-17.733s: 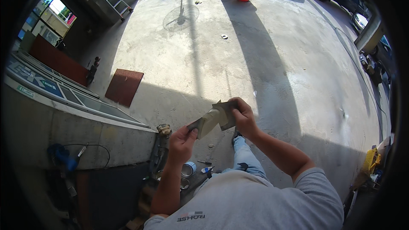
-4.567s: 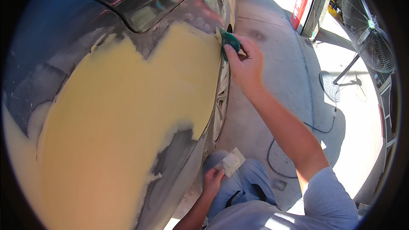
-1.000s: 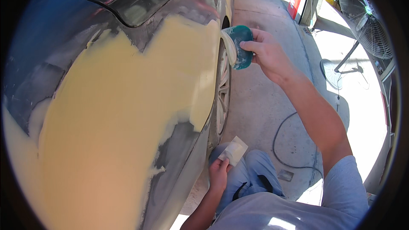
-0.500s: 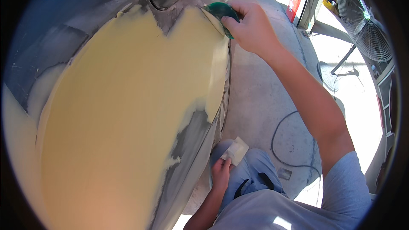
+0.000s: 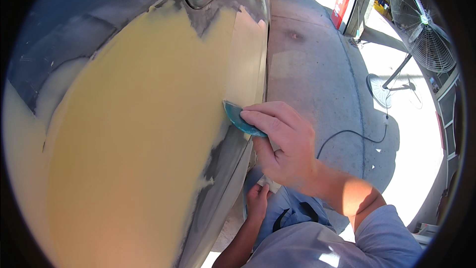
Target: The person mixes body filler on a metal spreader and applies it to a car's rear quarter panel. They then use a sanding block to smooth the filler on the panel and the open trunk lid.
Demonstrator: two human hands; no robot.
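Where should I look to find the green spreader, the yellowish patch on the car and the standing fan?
Green spreader (image 5: 236, 120): head view, on its curved face.
Yellowish patch (image 5: 136, 124): head view, near its middle.
Standing fan (image 5: 424, 20): head view, on its hub.

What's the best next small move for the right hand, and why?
I'd probably lift the green spreader away with the right hand: it appears to sit at the near end of the pale strip, with a grey patch just beyond.

A bowed teal spreader (image 5: 240, 121) slants against yellow coating (image 5: 134, 119) on a car panel (image 5: 224, 160).
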